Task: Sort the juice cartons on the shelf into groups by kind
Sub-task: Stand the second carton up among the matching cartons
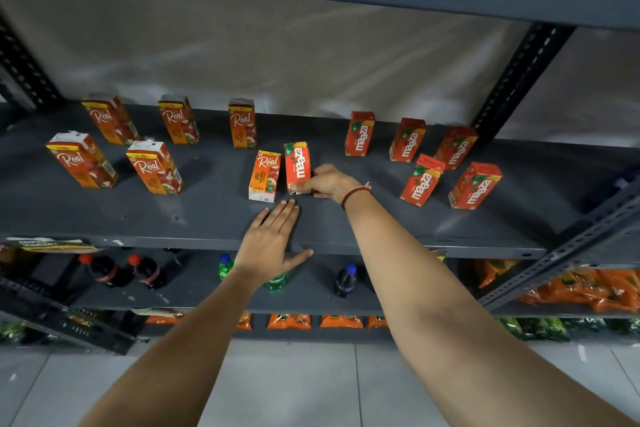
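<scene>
Left hand (273, 239) flat before Real carton (264, 175)

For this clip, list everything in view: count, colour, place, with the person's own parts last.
Real cartons: six, orange; five at shelf left, one at centre.
Maaza cartons: six, red; five at shelf right, one at centre beside the Real carton.
Shelf: dark grey metal, holds all cartons.
Bottles: at least five, dark cola and green, on the shelf below.
Snack packets: orange and green, count unclear, lower shelves.
Floor: grey tiles.
Left hand: flat, open, on the shelf's front edge.
Right hand: red wrist thread, holding the centre Maaza carton.
</scene>
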A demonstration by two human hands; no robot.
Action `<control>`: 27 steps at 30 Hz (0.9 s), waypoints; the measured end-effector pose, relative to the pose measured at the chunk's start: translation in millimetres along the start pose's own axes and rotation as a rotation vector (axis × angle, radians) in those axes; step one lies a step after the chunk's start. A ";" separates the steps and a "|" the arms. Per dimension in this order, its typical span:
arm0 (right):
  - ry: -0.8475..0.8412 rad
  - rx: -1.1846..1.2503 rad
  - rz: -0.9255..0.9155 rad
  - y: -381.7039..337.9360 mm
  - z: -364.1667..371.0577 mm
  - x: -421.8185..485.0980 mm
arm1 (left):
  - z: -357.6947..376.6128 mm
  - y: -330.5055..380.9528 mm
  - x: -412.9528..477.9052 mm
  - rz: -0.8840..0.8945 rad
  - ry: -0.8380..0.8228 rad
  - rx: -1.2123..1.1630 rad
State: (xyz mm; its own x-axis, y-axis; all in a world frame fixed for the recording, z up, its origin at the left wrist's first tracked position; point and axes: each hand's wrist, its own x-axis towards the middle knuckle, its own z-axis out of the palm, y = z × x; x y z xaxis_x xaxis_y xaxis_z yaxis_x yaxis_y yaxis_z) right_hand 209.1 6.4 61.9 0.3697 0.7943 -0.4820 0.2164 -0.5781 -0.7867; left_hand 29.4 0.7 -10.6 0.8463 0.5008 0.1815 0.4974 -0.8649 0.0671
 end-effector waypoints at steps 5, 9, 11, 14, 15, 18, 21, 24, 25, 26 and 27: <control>0.099 0.050 -0.048 11.1 5.2 -6.4 | 0.5 -0.1 -0.9 0.000 -0.003 0.010; 0.204 0.141 -0.114 27.8 8.0 -23.2 | 0.9 -0.2 -0.7 0.001 0.000 0.002; 0.233 0.195 -0.150 35.4 9.0 -32.8 | 1.7 -0.3 -1.2 0.000 0.011 -0.006; 0.240 0.238 -0.195 41.9 10.3 -45.2 | 1.0 0.0 -1.3 0.000 0.022 -0.002; 0.235 0.249 -0.201 43.4 10.5 -47.9 | 0.6 0.3 -1.3 -0.001 0.021 0.001; 0.225 0.267 -0.205 45.9 9.7 -53.6 | 0.0 1.0 -1.0 -0.009 0.010 0.011; 0.239 0.264 -0.207 48.2 7.0 -56.0 | -0.1 1.8 -0.8 -0.013 -0.001 0.013; 0.272 0.278 -0.217 51.3 1.9 -56.7 | -0.8 2.1 -1.0 -0.018 -0.008 0.018; 0.292 0.280 -0.222 52.5 -1.1 -56.7 | -1.0 2.2 -1.0 -0.018 -0.009 0.016; 0.314 0.279 -0.228 53.6 -5.2 -56.5 | -1.1 2.2 -1.0 -0.019 -0.010 0.012; 0.337 0.268 -0.234 54.9 -10.0 -56.0 | -1.0 2.1 -0.9 -0.020 -0.013 0.012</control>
State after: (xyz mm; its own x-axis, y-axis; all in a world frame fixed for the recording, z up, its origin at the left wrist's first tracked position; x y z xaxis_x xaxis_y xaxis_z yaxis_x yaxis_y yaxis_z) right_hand 209.3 -71.7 49.6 0.6201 0.7673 -0.1634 0.1045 -0.2872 -0.9521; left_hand 29.4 -1.6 -9.6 0.8384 0.5187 0.1677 0.5167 -0.8542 0.0588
